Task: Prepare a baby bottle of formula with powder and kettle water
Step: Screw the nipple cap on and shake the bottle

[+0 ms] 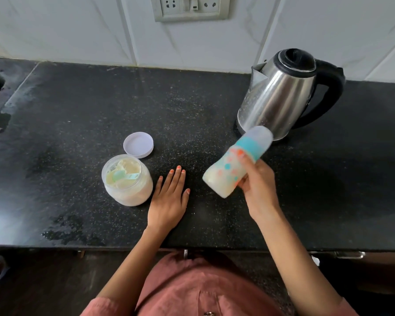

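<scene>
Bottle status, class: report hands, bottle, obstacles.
Right hand grips capped baby bottle, tilted, milky inside. Left hand flat on counter. Powder jar open. Nothing blocking.

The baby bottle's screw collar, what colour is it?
Teal, on the dotted baby bottle's screw collar, under a clear cap; head view.

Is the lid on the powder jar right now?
No, the lid lies flat on the counter just behind the open powder jar, which has a scoop resting inside.
</scene>
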Demonstrator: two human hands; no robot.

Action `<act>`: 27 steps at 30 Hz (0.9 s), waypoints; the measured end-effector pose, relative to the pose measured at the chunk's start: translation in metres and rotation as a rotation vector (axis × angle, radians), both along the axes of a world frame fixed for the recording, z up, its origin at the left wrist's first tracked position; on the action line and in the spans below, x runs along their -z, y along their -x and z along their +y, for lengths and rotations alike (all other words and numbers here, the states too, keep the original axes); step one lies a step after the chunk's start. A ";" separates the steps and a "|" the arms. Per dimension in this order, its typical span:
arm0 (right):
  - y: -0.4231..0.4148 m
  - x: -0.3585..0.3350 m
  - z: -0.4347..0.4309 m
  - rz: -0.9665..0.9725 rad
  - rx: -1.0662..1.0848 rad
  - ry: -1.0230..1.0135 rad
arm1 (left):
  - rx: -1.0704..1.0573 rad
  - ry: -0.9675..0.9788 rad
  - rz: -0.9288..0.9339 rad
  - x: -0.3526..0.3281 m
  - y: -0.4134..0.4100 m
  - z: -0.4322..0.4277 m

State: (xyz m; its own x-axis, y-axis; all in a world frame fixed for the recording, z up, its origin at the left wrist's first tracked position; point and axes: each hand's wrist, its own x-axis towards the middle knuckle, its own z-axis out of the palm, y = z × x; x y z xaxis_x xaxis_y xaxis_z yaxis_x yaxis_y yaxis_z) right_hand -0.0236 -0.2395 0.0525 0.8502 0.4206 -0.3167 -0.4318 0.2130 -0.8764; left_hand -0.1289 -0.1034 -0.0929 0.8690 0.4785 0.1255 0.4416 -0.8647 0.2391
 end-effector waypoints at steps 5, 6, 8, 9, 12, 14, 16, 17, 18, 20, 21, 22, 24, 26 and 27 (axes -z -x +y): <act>0.009 0.003 0.004 0.028 -0.047 0.038 | 0.017 -0.013 -0.005 -0.001 0.000 0.001; 0.013 0.004 0.002 -0.043 -0.171 0.122 | 0.029 -0.017 -0.008 -0.001 0.000 0.001; 0.013 0.003 -0.003 -0.132 -0.255 0.184 | 0.029 -0.020 -0.014 -0.001 0.000 0.001; 0.009 0.001 -0.003 -0.128 -0.206 0.147 | 0.021 -0.018 -0.015 -0.001 0.000 0.001; -0.005 0.002 0.002 0.050 0.073 -0.037 | 0.013 -0.010 -0.024 -0.002 0.000 0.000; -0.004 0.005 0.004 0.059 0.067 -0.013 | 0.013 -0.001 -0.025 -0.002 0.000 0.000; 0.003 0.006 0.002 -0.066 -0.125 0.127 | 0.018 -0.001 -0.023 -0.002 0.001 0.000; 0.005 0.004 0.000 -0.125 -0.207 0.178 | 0.021 -0.003 -0.022 -0.002 0.001 0.000; 0.004 0.003 -0.002 -0.152 -0.229 0.186 | 0.019 -0.003 -0.020 -0.002 0.001 0.000; -0.003 0.001 -0.002 -0.098 -0.110 0.075 | 0.012 -0.005 -0.017 -0.001 0.000 0.000; -0.008 -0.001 -0.001 -0.025 -0.002 -0.010 | 0.009 -0.005 -0.016 -0.001 0.000 0.000; -0.011 -0.001 0.001 0.038 0.102 -0.073 | 0.008 -0.003 -0.014 -0.001 0.000 0.000; -0.009 0.004 0.004 0.049 0.176 -0.068 | 0.008 0.004 -0.011 -0.001 -0.001 0.001; 0.002 0.009 0.004 -0.037 0.024 0.059 | 0.010 0.004 -0.009 -0.001 0.000 0.000; 0.008 0.010 0.002 -0.108 -0.095 0.139 | 0.014 0.002 -0.007 0.000 0.000 0.000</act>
State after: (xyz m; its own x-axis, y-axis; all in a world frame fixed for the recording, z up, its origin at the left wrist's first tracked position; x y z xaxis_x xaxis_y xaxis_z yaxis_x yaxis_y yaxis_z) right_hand -0.0315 -0.2370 0.0427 0.8408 0.4593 -0.2866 -0.3463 0.0493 -0.9368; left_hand -0.1293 -0.1031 -0.0924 0.8746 0.4669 0.1308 0.4280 -0.8701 0.2442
